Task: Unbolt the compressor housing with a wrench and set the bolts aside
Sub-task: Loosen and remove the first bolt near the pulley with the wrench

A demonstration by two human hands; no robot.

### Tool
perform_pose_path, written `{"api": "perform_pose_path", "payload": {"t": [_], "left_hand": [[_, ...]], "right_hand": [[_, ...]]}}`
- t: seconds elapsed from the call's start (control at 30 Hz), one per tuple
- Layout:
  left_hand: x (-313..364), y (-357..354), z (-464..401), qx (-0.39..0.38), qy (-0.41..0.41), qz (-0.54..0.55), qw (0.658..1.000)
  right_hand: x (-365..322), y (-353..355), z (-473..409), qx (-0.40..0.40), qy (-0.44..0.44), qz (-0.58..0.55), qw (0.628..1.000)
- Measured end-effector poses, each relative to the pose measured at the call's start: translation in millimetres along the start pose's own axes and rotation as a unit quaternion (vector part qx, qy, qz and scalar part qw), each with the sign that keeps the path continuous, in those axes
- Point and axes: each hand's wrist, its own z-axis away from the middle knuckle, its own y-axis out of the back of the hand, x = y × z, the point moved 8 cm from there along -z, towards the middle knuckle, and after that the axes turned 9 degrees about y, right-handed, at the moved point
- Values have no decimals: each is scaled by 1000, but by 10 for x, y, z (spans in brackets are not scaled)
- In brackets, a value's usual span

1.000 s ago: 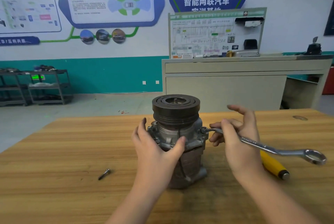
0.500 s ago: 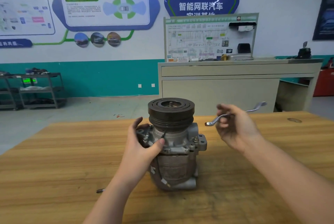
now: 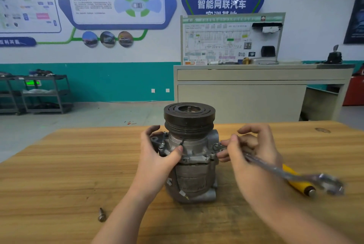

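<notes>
A grey metal compressor (image 3: pixel 192 157) with a black pulley (image 3: pixel 189 117) on top stands upright on the wooden table (image 3: pixel 59 165). My left hand (image 3: pixel 159 155) grips its left flange, thumb across the housing front. My right hand (image 3: pixel 250 153) grips a silver ring wrench (image 3: pixel 283 172) near its front end; that end sits at a bolt (image 3: pixel 216 146) on the housing's right ear. The wrench's far ring end is blurred, low on the right. Another bolt head (image 3: pixel 161 147) shows on the left flange. One loose bolt (image 3: pixel 102 214) lies on the table, front left.
A yellow-handled tool (image 3: pixel 299 181) lies on the table under the wrench, to the right. Beyond the table's far edge stand a grey cabinet (image 3: pixel 256 94) with a display board and dark shelving (image 3: pixel 39 94) at the left wall.
My right hand, which held the wrench lifted off beside the compressor, has brought it back down onto the right-side bolt. My left hand has stayed on the housing.
</notes>
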Motion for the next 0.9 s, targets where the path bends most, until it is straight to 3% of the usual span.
{"api": "perform_pose_path", "payload": {"t": [0.07,0.17,0.27,0.33,0.43,0.47,0.53,0.6,0.67,0.9], "left_hand": [[4,-6,8,-4,2,6,1000],[-34,-24,20,-17,10,21,1000],[-38,-36,13,-25,11,23,999],[-34,-44,9,-32,12,23,999],[-31,-42,20,-31,12,27,999],[-32,-42,20,-28,10,26,999],[-31,-40,24,-21,7,25,999],[-22,-44,21,-18,7,25,1000],[-20,-46,17,-18,5,24,1000],[-35,-44,14,-20,5,20,1000]], "right_hand": [[19,4,-7,0,4,-3,1000],[362,62,-162,45,-97,-167,980],[868,-112,-274,88,-306,-329,889],[1061,-301,-202,56,-424,-362,829],[1112,-329,-168,54,-472,-386,791],[1080,-258,-192,82,-458,-393,793],[976,-30,-256,134,-387,-367,835],[778,133,-288,129,-303,-295,897],[580,148,-250,94,-244,-240,935],[109,-33,-57,19,-101,-121,987]]}}
